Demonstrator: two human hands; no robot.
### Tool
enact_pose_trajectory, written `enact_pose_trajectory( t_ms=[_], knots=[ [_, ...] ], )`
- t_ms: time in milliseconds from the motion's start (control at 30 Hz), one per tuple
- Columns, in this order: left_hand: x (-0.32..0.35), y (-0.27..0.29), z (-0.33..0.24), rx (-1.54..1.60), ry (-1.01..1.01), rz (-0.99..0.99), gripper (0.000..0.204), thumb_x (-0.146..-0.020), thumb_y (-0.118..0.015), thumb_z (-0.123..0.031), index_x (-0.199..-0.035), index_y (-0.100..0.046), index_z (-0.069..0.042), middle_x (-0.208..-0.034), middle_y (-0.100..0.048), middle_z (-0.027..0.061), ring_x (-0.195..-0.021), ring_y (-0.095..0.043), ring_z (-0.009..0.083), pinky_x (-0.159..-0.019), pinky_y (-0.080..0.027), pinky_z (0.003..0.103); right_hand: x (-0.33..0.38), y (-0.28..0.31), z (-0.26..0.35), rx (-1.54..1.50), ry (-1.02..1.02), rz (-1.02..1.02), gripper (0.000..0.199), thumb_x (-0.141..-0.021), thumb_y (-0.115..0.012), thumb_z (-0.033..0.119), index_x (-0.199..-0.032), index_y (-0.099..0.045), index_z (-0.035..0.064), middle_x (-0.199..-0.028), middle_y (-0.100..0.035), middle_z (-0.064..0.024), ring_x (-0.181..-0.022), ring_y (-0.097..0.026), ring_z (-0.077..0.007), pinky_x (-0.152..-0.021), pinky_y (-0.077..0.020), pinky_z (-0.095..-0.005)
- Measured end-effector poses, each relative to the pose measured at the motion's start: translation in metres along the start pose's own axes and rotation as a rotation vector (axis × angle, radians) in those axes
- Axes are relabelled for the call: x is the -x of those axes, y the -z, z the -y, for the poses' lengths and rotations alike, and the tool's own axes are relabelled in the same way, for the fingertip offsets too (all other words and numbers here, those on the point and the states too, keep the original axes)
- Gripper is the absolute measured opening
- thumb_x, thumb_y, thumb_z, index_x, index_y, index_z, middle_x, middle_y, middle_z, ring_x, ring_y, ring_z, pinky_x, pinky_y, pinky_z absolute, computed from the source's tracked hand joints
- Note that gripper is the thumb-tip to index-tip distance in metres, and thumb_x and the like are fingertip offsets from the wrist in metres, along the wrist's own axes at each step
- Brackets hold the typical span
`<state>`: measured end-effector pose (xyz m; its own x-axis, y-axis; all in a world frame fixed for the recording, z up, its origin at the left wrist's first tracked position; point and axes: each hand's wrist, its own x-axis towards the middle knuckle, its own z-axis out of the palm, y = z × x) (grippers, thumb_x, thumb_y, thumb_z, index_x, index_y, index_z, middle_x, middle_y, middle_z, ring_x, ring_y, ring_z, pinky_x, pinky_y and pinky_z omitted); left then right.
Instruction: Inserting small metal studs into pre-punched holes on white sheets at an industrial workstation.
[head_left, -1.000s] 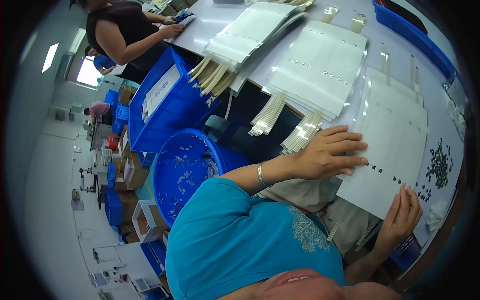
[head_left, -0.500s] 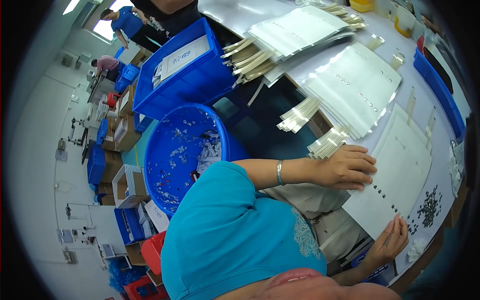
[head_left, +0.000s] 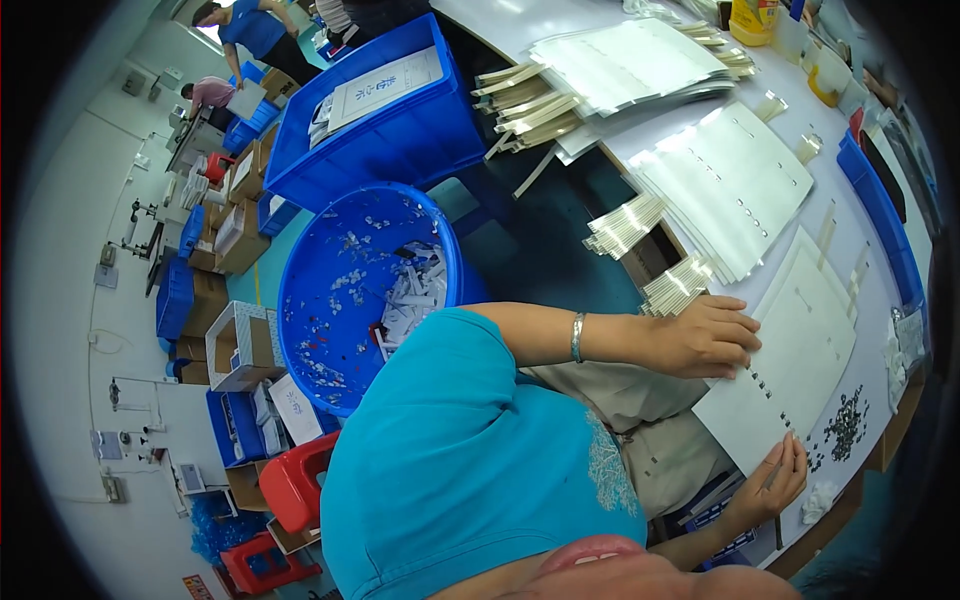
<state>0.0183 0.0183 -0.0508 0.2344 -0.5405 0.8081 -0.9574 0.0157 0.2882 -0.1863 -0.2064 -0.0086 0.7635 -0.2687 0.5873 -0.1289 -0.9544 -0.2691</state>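
Pale worktable (head_left: 874, 345), left hand (head_left: 710, 338) half-spread on white sheet (head_left: 805, 345), right hand (head_left: 772, 488) bunched at edge, pinch unclear

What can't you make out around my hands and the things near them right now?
All in the head view:
- Dark pieces: too small to tell their exact shape.
- Right hand: too small to tell whether its fingers pinch a piece.
- Left hand: palm hidden by its own back.
- Blue tub: bottom partly hidden by scraps.
- Co-worker in stripes: cut off by the top edge.
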Motion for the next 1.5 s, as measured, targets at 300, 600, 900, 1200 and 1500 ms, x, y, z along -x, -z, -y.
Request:
enact_pose_trajectory(
  t_ms=[300,600,900,1200,1500],
  knots=[
    [-0.033,0.029,-0.015,0.125,0.204,0.220,0.043,-0.087,-0.084,-0.021,-0.124,-0.069,-0.005,-0.132,-0.070,0.0157,-0.132,-0.064,0.0386,-0.114,-0.048,0.054,0.007,0.024,0.022,0.085,-0.115,-0.018,0.021,-0.091,-0.078,-0.002,-0.112,-0.078,-0.0007,-0.119,-0.074,-0.0175,-0.106,-0.068,-0.0379,-0.092,-0.0542,-0.0462],
    [-0.077,0.009,-0.044,0.049,0.128,0.387,0.055,-0.086,-0.088,-0.025,-0.136,-0.070,-0.009,-0.138,-0.071,0.0100,-0.135,-0.065,0.0309,-0.119,-0.046,0.052,0.000,0.030,0.036,-0.029,-0.263,-0.018,0.023,-0.087,-0.082,-0.002,-0.111,-0.079,-0.0012,-0.117,-0.075,-0.0134,-0.105,-0.068,-0.0312,-0.089,-0.0562,-0.0407],
    [-0.088,-0.007,-0.053,-0.041,0.119,0.608,0.058,-0.087,-0.085,-0.030,-0.142,-0.069,-0.020,-0.139,-0.066,0.0078,-0.134,-0.062,0.0288,-0.120,-0.042,0.053,0.006,0.039,0.027,-0.165,-0.241,-0.006,0.025,-0.087,-0.082,-0.002,-0.112,-0.078,-0.0019,-0.113,-0.075,-0.0140,-0.097,-0.070,-0.0304,-0.083,-0.0580,-0.0398],
    [-0.088,-0.002,-0.048,-0.123,0.046,0.659,0.059,-0.089,-0.083,-0.036,-0.144,-0.069,-0.023,-0.143,-0.066,0.0062,-0.136,-0.061,0.0277,-0.119,-0.043,0.052,0.012,0.057,-0.021,0.273,-0.430,-0.173,0.024,-0.096,-0.080,0.005,-0.120,-0.080,0.0032,-0.110,-0.070,-0.0109,-0.094,-0.069,-0.0232,-0.077,-0.0560,-0.0351],
    [-0.084,0.001,-0.046,-0.122,0.072,0.702,0.061,-0.088,-0.081,-0.036,-0.147,-0.067,-0.026,-0.154,-0.064,0.0009,-0.147,-0.055,0.0291,-0.125,-0.038,0.053,-0.005,0.044,-0.018,0.135,-0.308,-0.161,0.024,-0.095,-0.080,0.010,-0.118,-0.080,0.0035,-0.105,-0.070,-0.0099,-0.090,-0.070,-0.0248,-0.076,-0.0561,-0.0384]
  ],
)
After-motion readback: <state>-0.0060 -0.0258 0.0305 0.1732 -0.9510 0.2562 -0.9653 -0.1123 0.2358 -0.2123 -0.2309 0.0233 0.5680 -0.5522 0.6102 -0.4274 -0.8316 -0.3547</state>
